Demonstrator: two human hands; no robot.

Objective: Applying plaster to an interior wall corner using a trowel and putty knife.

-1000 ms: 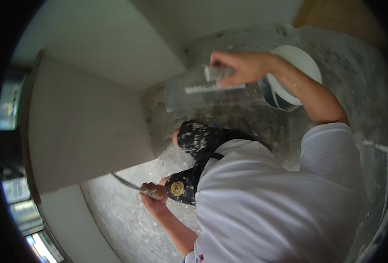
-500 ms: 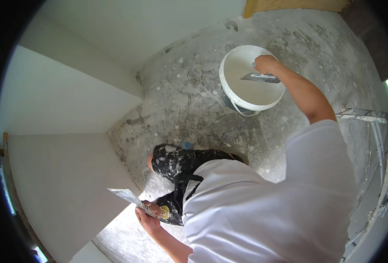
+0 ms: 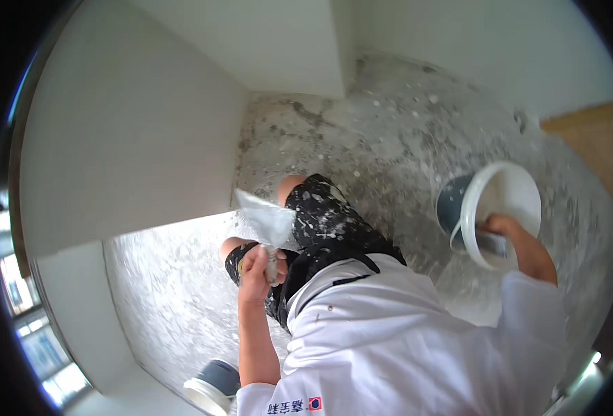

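Note:
Low at centre-left, my left hand (image 3: 254, 276) is closed round the handle of a wide putty knife (image 3: 268, 220). Its pale, smeared blade points up and away from me, in front of my paint-spotted black shorts. Out to the right, my right hand (image 3: 506, 229) is closed on a plastering trowel (image 3: 492, 244) at the mouth of a bucket (image 3: 452, 201) with a dark outside and a white rim. The trowel's metal blade lies near the rim on my side; its handle is mostly hidden by my fingers. Pale material coats the bucket's inside.
Pale walls (image 3: 147, 132) meet in corners ahead and to the left. The concrete floor (image 3: 389, 139) is splattered. A second bucket (image 3: 216, 378) stands at lower left. A wooden board (image 3: 594, 132) lies at the far right, and windows (image 3: 39, 326) show along the left edge.
The view has turned, so the bucket now appears farther right and lower. The putty knife's blade has swung upright. My right hand keeps the trowel at the bucket; the second bucket has come into view.

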